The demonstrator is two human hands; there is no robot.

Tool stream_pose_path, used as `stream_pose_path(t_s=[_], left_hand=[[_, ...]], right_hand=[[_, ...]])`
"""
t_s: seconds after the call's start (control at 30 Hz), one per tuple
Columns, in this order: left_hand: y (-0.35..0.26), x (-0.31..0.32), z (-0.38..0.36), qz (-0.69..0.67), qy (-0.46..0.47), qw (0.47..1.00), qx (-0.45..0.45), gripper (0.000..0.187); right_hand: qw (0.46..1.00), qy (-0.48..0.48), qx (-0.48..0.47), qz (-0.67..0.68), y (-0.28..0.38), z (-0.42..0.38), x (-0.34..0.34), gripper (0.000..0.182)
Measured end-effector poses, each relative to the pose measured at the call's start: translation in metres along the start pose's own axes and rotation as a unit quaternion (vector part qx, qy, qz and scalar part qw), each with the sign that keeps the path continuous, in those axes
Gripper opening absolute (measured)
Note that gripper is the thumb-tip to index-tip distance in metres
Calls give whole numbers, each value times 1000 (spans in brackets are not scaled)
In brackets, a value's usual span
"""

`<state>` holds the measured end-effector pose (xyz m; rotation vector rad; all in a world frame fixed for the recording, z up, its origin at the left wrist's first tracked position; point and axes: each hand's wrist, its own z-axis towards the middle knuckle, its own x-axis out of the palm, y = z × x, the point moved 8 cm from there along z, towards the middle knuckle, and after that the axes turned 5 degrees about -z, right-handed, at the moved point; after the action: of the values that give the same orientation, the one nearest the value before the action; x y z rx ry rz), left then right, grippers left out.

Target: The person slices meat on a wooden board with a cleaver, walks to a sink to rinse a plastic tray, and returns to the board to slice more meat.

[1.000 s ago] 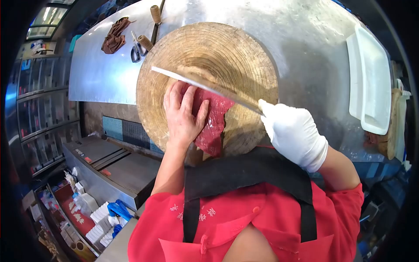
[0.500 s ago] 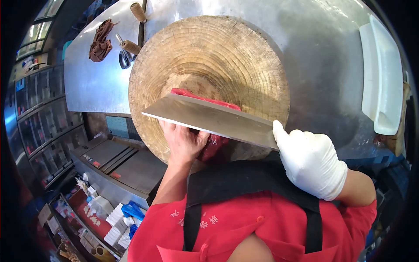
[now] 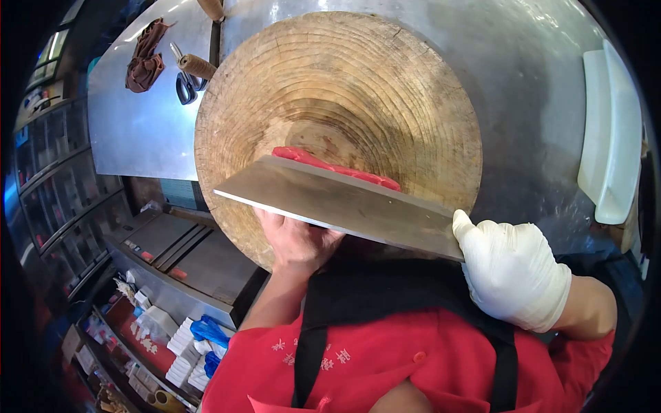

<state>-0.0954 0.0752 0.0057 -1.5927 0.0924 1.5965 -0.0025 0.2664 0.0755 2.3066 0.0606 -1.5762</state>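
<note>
A large round wooden chopping block (image 3: 330, 76) stands in the middle. Red meat (image 3: 337, 167) lies on its lower half, showing as a strip along the upper edge of a wide cleaver (image 3: 337, 199). My right hand (image 3: 513, 272), in a white glove, is closed round the cleaver's handle end at the right. The blade lies tilted over the meat and covers much of it. My left hand (image 3: 296, 241) is bare and sits just below the blade; its fingertips are hidden under it, so what it holds cannot be made out.
Black-handled scissors (image 3: 186, 86), a twine-wrapped roll (image 3: 197, 67) and a brown cloth (image 3: 144, 72) lie on the metal table (image 3: 141, 148) at the left. White trays (image 3: 609, 138) stand at the far right. A shelf with white boxes (image 3: 182, 351) is at the lower left.
The view has shifted, and the block looks larger. The cleaver and my right hand appear lower and further right, and less of the meat shows below the blade.
</note>
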Motion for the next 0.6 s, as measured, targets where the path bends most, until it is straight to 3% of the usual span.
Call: stream_pose_path(t_s=[0.33, 0.4, 0.43, 0.53, 0.6], left_hand=[[-10, -7, 8, 19, -62, 996, 57, 70], [-3, -4, 2, 31, -41, 996, 66, 74], [-2, -2, 2, 27, -41, 997, 60, 74], [-6, -9, 11, -14, -65, 996, 56, 75], [-3, -8, 11, -1, -63, 997, 48, 73]], right_hand=[[997, -22, -36, 66, 6, 29, -3, 38], [999, 24, 11, 42, -2, 12, -1, 38], [999, 36, 3, 8, -2, 10, -5, 22], [997, 67, -11, 37, -6, 29, -6, 19], [984, 18, -33, 174, -1, 62, -4, 17]])
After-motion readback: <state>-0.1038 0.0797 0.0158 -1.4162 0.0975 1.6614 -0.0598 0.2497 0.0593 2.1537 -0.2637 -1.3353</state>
